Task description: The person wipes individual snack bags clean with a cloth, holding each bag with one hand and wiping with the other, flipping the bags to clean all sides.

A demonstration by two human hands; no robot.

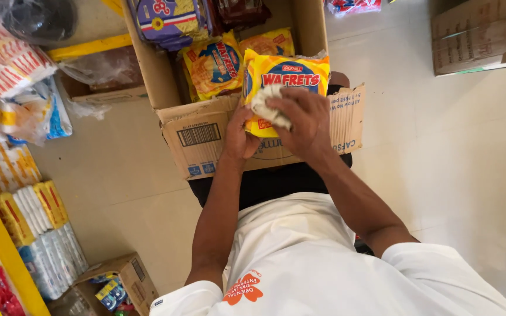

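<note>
Over cardboard box (200,140) — left hand (238,137) grips yellow packet (285,79), right hand (306,120) clutches cloth (267,105).

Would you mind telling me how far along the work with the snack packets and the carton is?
Done: nothing clearly finished shows. In hand: the left hand holds a yellow snack packet above the open cardboard carton, while the right hand presses a whitish cloth against it. Left: several yellow packets and a purple pack remain in the carton.

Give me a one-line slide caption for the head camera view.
Left hand holds a yellow snack packet above an open cardboard box while right hand presses a white cloth against it.
</note>
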